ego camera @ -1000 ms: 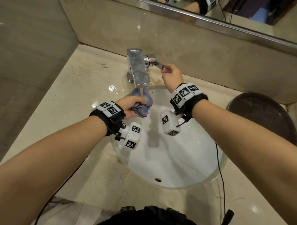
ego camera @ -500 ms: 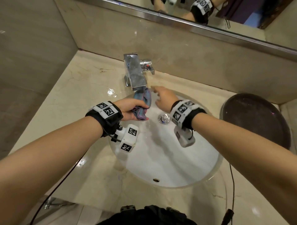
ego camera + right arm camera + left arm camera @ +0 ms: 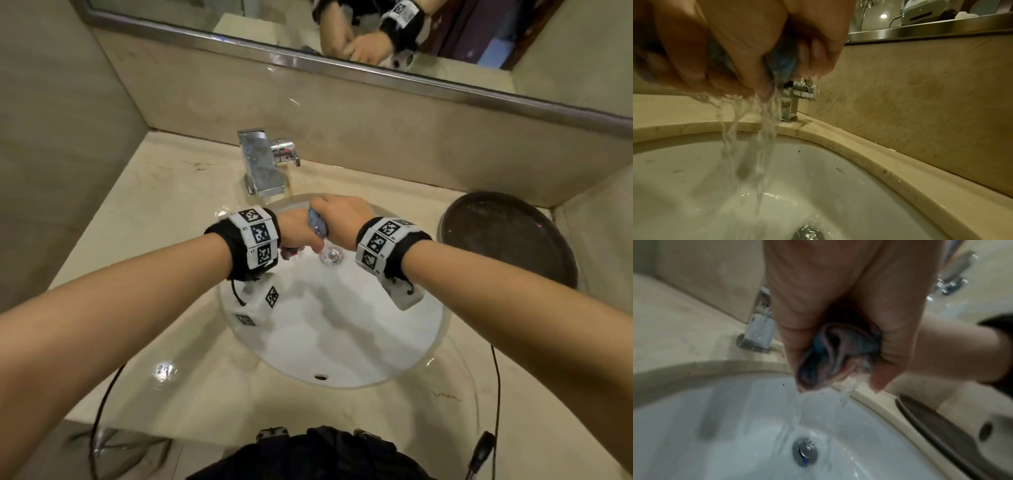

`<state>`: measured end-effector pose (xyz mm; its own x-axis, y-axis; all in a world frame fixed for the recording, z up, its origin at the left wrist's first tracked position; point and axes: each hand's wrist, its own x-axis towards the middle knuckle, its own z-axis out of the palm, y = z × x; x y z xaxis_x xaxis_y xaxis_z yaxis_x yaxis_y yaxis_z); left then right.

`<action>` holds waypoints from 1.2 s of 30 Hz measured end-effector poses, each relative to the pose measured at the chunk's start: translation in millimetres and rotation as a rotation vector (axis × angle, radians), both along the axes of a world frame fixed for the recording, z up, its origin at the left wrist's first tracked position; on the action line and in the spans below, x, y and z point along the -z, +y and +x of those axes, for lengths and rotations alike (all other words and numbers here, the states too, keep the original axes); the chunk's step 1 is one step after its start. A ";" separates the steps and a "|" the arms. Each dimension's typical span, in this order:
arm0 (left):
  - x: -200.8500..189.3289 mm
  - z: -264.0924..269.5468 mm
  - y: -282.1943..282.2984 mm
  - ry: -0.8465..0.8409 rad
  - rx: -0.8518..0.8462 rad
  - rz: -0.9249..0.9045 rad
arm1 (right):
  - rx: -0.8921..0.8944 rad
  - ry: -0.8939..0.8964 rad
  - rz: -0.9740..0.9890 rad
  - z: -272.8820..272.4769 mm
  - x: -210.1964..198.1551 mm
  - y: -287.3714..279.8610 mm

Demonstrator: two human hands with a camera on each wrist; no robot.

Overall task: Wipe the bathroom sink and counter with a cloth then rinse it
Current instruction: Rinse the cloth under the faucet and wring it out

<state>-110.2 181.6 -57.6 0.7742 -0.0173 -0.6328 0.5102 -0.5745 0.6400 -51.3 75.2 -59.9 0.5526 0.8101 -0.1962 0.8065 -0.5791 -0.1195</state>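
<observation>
Both hands grip a wet blue-and-pink cloth (image 3: 317,224) over the back of the white oval sink (image 3: 342,335). My left hand (image 3: 294,233) holds one end, and the bunched cloth (image 3: 830,353) shows between its curled fingers. My right hand (image 3: 342,219) is wrapped round the other end of the cloth (image 3: 783,63). Water streams from the squeezed cloth toward the chrome drain (image 3: 805,451), which also shows under the hands (image 3: 331,255). The chrome faucet (image 3: 263,164) stands behind them on the beige marble counter (image 3: 144,219); no water is seen coming from its spout.
A dark round tray (image 3: 507,236) lies on the counter to the right of the sink. A mirror (image 3: 342,31) with a metal frame runs along the back wall. The left wall (image 3: 51,154) closes in the counter. Cables hang from both wrists.
My right hand left the faucet handle, came down to the cloth and took hold of it. Both hands now squeeze it lower over the drain, and water runs out of it.
</observation>
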 end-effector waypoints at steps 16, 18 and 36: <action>0.8 14.2 -31.5 -0.158 0.376 0.598 | 0.182 0.150 -0.224 9.6 -4.0 -17.8; 0.9 17.0 -28.1 -0.206 0.298 0.516 | 0.187 0.157 -0.148 13.4 -4.9 -20.1; -39.8 10.1 -13.7 -0.025 -0.093 -0.208 | 0.126 -0.109 0.193 14.7 -26.2 -44.7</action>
